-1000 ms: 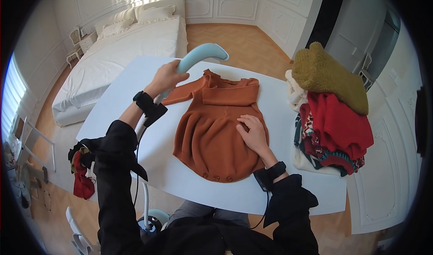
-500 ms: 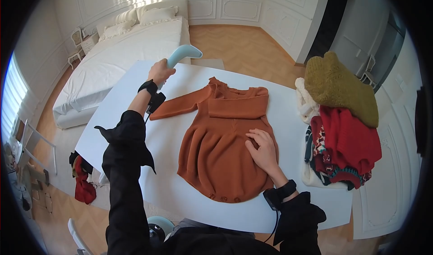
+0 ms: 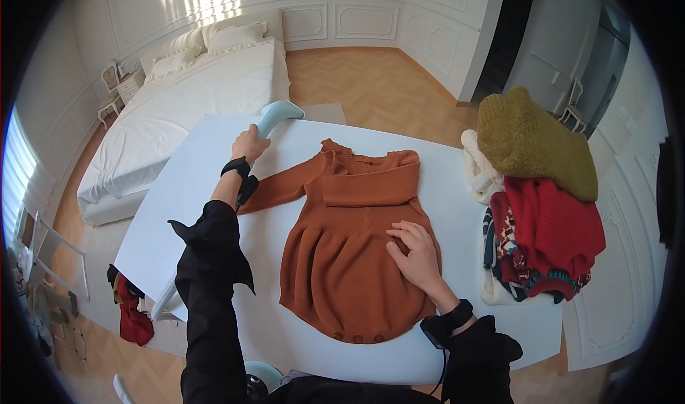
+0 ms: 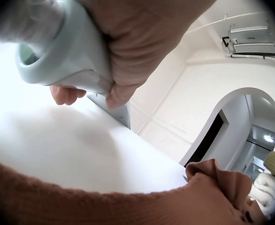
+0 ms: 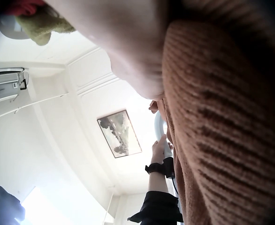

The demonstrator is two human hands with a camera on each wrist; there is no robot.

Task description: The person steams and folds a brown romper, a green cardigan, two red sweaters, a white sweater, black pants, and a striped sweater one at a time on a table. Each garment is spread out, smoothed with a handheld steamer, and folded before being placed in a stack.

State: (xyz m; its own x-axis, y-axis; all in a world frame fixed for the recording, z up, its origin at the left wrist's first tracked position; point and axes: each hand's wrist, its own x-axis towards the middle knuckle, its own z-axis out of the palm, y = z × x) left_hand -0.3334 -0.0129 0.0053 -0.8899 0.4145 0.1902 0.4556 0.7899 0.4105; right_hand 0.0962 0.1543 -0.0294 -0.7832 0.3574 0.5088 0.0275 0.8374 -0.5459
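A rust-brown knitted romper (image 3: 349,261) lies on the white table (image 3: 214,154), one sleeve folded across its chest and the other stretched out to the left. Beyond that outstretched sleeve, my left hand (image 3: 250,144) grips the handle of a pale blue garment steamer (image 3: 280,117). Its curved head points to the right, near the table's far edge. In the left wrist view the fingers wrap around the steamer handle (image 4: 88,51). My right hand (image 3: 417,253) rests on the right side of the romper's body, fingers spread on the knit.
A tall pile of folded knitwear (image 3: 549,218), olive on top and red below, stands at the table's right side. Dark and red clothes (image 3: 132,315) hang low at the left edge. A white bed (image 3: 193,118) stands behind the table. The steamer's base (image 3: 264,375) sits near my body.
My left hand has carried the steamer leftward, away from the romper's neckline, uncovering more of the outstretched sleeve. My right hand has stayed on the romper. The head view has shifted slightly.
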